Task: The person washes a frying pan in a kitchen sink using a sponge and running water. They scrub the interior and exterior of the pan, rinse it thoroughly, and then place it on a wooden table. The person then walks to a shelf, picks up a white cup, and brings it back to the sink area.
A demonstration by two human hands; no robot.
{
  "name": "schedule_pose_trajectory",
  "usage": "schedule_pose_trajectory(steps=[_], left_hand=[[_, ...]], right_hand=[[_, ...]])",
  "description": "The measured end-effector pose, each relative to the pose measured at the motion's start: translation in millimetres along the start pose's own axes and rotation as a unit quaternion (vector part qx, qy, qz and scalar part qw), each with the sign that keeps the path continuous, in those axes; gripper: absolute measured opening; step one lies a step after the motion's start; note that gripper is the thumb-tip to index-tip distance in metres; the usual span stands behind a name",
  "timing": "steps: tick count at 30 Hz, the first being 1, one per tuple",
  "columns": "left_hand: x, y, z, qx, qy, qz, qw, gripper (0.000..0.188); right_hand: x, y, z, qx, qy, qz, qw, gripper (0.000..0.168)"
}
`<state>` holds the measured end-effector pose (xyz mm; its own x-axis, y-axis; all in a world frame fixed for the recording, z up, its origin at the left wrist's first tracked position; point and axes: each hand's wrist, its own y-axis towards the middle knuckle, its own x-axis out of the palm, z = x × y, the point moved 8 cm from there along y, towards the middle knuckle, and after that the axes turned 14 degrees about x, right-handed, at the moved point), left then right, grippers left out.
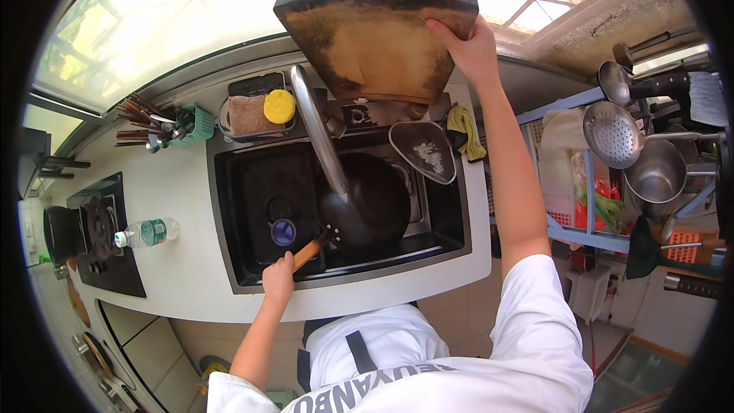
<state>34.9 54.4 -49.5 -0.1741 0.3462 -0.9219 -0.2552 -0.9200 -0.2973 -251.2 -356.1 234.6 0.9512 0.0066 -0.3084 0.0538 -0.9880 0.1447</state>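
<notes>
My left hand [278,279] grips the wooden handle [307,254] of a dark wok [367,212], which sits in the black double sink [441,246]. Raised behind the faucet, a thick wooden cutting board [378,46] with blackened edges is held at its right corner by my right hand [470,49]. The steel faucet [315,126] arches over the wok, its spout end above the pan. A blue round cup or lid [282,232] rests in the left basin. On the sink's right rear corner leans a triangular strainer basket [424,152] with whitish bits in it.
Behind the sink, a caddy holds a brown scrubbing cloth [252,116] and a yellow sponge [279,106]. Left are a green utensil holder [198,124], a plastic bottle [150,232] and a gas stove [106,241]. A yellow-green cloth [465,132] hangs right; ladles and a skimmer [612,135] hang beyond.
</notes>
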Motion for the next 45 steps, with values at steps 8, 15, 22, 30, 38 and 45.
schedule_pose_trajectory(steps=[8,15,22,30,38,45], left_hand=[[0,0,2,0.005,-0.005,0.0,1.0,0.029],[-1,1,6,0.002,-0.002,0.001,1.0,0.032],[-5,-2,6,-0.001,0.012,0.006,1.0,0.031],[-9,4,13,-0.003,0.011,0.0,1.0,0.026],[-14,2,17,-0.01,0.012,-0.009,1.0,0.025],[-7,-1,15,-0.023,0.004,-0.001,1.0,0.024]], right_hand=[[3,2,18,0.026,-0.068,0.008,0.997,0.038],[-2,3,17,-0.037,-0.08,0.021,0.996,0.058],[-47,-73,14,-0.114,0.05,0.249,0.96,0.029],[159,-303,169,-0.08,-0.294,-0.26,0.916,0.05],[163,-202,322,0.22,-0.293,-0.154,0.917,0.061],[82,-320,377,0.409,-0.274,-0.035,0.87,0.076]])
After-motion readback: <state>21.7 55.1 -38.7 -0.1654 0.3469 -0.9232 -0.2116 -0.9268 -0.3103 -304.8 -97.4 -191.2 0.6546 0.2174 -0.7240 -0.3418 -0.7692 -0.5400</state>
